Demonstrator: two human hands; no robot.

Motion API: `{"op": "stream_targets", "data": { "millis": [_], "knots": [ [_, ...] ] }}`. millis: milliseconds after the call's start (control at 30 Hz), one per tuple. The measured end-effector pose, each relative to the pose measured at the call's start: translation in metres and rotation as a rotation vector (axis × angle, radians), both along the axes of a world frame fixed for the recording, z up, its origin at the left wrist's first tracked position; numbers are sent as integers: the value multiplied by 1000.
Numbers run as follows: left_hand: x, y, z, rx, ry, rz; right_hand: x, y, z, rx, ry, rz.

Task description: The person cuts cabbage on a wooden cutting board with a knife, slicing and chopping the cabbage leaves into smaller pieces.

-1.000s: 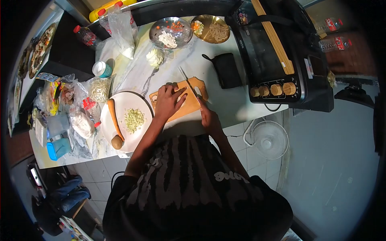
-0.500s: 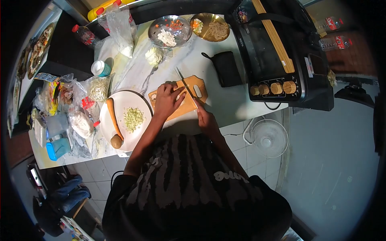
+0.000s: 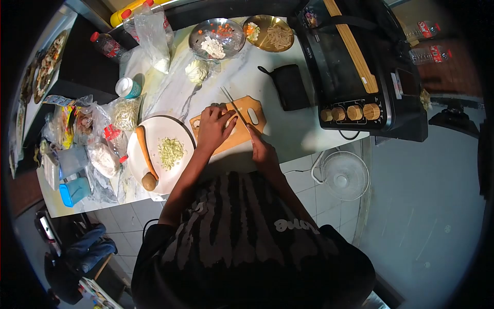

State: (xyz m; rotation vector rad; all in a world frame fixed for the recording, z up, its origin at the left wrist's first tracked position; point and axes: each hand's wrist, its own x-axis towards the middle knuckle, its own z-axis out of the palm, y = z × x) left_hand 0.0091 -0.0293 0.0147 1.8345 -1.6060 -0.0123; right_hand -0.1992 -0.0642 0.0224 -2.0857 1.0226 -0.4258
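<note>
My right hand (image 3: 263,151) is closed round the handle of a knife (image 3: 237,110), its blade slanting up and left across the wooden cutting board (image 3: 229,143). On the board, just left of the blade, my left hand (image 3: 212,126) has its fingers bent down over a food piece that they mostly hide. Small pale bits show at the board's left edge. Beside the board lies a white plate (image 3: 172,186) with chopped pale-green vegetable (image 3: 171,153) and a wooden-handled utensil (image 3: 145,154) with a rounded end.
Behind the board are a cabbage piece (image 3: 196,72), a metal plate (image 3: 234,49) and a brass-coloured plate (image 3: 282,47), both holding cut food. A black pouch (image 3: 290,88) and a black oven (image 3: 355,67) stand right. Bagged noodles (image 3: 125,114) and a blue-lidded container (image 3: 74,191) are left.
The knife has shifted slightly left, its tip and my right hand with it. My left hand stays nearly in place on the board.
</note>
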Motion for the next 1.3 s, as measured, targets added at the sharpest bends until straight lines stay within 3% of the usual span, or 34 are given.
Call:
{"op": "stream_targets", "data": {
  "millis": [400,767,1100,1167,1300],
  "knots": [
    [1,0,-4,6,-11,6,-1,0,8,73,204,30],
    [0,2,-2,0,0,6,2,1,-2,-106,-141,17],
    [0,1,0,-38,11,-4,0,-1,-4,-7,-96,-17],
    [1,2,-1,-31,18,3,0,-2,4,148,-6,-22],
    [0,2,-1,-12,-12,-6,2,-1,-1,54,-112,-17]
  ]
}}
